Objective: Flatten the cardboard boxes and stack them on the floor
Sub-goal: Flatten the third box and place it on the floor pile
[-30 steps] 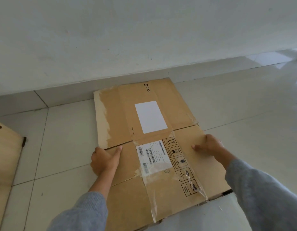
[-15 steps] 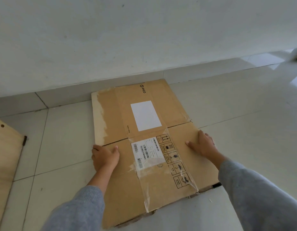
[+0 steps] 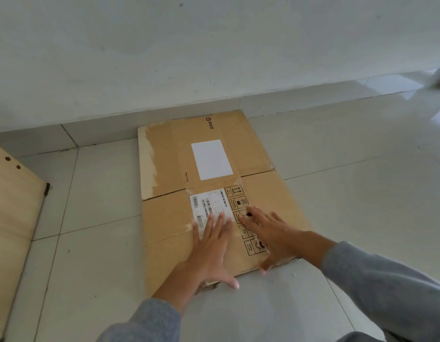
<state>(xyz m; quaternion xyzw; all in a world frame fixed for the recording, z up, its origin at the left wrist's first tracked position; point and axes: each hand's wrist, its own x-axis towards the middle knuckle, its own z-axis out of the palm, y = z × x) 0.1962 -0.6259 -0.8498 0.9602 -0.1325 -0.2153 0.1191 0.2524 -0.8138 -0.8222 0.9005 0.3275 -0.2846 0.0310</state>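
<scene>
While lying flat, cardboard box [image 3: 214, 193] bears both spread hands [image 3: 241, 243] near edge.

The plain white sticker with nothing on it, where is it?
In the head view the blank white label sits on the far half of the flattened cardboard box, near the wall, just beyond the barcode label and both hands.

Head view, forward and down, seemingly near the cardboard box [image 3: 214, 193].
</scene>
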